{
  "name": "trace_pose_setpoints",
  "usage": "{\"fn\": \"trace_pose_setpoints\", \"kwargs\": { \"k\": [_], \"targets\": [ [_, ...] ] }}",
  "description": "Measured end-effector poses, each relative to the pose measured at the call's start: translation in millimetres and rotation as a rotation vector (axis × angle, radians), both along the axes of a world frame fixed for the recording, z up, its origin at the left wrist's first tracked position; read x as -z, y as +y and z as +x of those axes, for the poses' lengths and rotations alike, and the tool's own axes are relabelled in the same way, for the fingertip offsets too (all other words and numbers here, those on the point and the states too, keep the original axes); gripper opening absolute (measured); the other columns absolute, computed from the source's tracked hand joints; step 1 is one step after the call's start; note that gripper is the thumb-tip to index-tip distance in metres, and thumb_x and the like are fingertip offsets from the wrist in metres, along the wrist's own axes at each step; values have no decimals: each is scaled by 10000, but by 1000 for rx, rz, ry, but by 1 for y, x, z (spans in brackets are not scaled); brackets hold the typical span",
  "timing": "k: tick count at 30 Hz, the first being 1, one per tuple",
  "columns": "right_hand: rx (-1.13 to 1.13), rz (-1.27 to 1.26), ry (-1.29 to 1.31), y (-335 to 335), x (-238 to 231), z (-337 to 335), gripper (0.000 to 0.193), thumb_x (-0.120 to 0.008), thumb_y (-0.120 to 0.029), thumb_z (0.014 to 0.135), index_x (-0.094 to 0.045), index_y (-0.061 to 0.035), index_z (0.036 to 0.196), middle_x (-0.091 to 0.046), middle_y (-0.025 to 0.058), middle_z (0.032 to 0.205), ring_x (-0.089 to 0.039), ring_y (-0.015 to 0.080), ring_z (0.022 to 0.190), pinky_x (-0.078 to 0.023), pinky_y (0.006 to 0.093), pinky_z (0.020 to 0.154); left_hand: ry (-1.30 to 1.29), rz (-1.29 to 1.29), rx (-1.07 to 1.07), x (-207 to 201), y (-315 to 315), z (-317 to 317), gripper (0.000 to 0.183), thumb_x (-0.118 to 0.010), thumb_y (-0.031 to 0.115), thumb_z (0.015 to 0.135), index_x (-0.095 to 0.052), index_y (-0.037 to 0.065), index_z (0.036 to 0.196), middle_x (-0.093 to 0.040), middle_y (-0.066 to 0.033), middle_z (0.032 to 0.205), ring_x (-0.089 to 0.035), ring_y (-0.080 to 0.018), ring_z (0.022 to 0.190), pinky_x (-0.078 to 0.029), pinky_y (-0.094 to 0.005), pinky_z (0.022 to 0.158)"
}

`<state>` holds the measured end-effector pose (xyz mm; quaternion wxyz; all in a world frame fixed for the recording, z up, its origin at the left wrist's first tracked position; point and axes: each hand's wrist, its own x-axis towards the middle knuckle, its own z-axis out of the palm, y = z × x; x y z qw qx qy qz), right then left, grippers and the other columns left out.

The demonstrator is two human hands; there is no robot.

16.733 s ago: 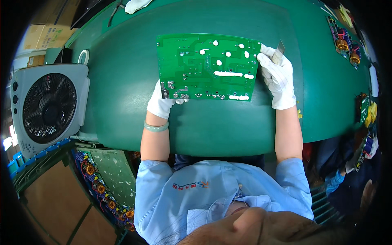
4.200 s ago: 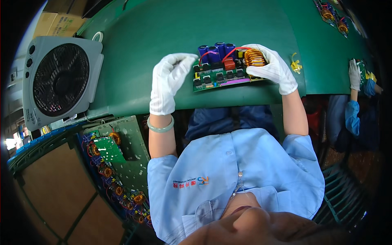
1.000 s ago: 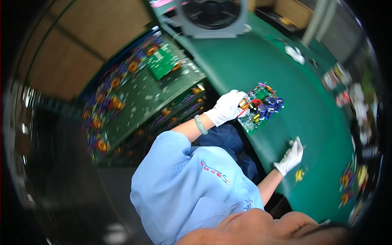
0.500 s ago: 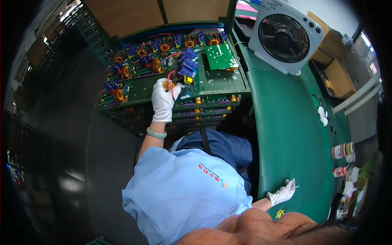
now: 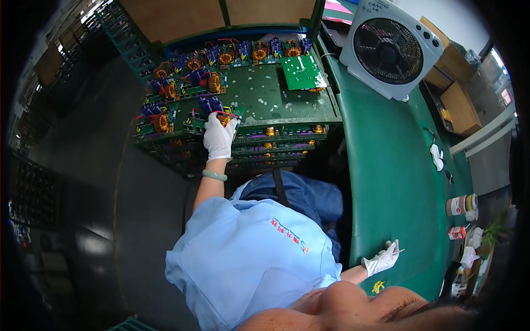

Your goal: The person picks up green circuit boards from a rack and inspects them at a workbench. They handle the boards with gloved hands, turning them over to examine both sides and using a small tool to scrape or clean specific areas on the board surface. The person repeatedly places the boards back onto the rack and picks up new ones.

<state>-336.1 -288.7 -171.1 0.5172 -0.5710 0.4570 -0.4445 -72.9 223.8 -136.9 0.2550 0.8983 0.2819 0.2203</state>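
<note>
My left hand (image 5: 219, 139), in a white glove, has its fingers closed on a circuit board (image 5: 236, 115) at the front of the green rack's top shelf (image 5: 259, 99). The board lies component side up, with blue capacitors and a copper-wound coil beside my fingertips; part of it is hidden under the glove. On the green table at the right rests my right hand (image 5: 382, 261), also gloved. Its fingers pinch a thin, pale stick-like tool (image 5: 402, 251), of which only the tip shows.
Several similar boards (image 5: 214, 83) stand in rows on the shelf, and one green board (image 5: 302, 73) lies with its flat side up. A box fan (image 5: 388, 52) stands at the table's far end. Yellow bits (image 5: 378, 287) lie near my right hand; tape rolls (image 5: 458, 204) sit along the right edge.
My left hand has brought the board down and to the left, from tilted above the shelf to lying on it beside another board. The right hand has stayed in place.
</note>
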Motion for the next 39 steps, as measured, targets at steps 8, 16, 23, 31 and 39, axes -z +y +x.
{"fn": "trace_pose_setpoints", "kwargs": {
  "k": [8,16,23,31,39],
  "targets": [
    [11,6,34,-1,1,1,243,-609,-218,958,-704,-79,1133,-667,41,835,-279,34,463,-239,210,422,-30,238,37,22,6,19,438,-698,433,831,-554,144,1127,-639,-145,1000,-699,-363,767,-558,-507,620],
    [-26,23,-17,-2,2,-4,264,-581,-211,963,-679,-67,1161,-663,52,851,-275,17,460,-220,190,413,51,243,-172,22,36,56,480,-691,444,844,-532,114,1155,-623,-142,1039,-704,-347,767,-567,-501,626],
    [-45,13,11,-2,2,-5,267,-583,-215,960,-679,-63,1157,-661,55,855,-272,25,461,-231,202,421,51,243,-148,22,42,62,472,-682,437,867,-511,101,1151,-624,-148,1056,-704,-346,813,-570,-498,647],
    [-40,22,3,-1,0,-4,260,-590,-200,959,-675,-62,1162,-662,55,855,-275,24,468,-233,192,428,5,307,-159,33,48,71,487,-667,468,866,-516,97,1143,-626,-141,1032,-707,-334,778,-572,-493,615],
    [-16,20,-6,1,-1,-3,251,-601,-203,960,-674,-68,1158,-642,21,799,-288,17,476,-238,187,430,67,232,-148,24,44,63,505,-679,459,857,-492,109,1168,-620,-167,1040,-703,-370,789,-562,-526,629]
  ]
}}
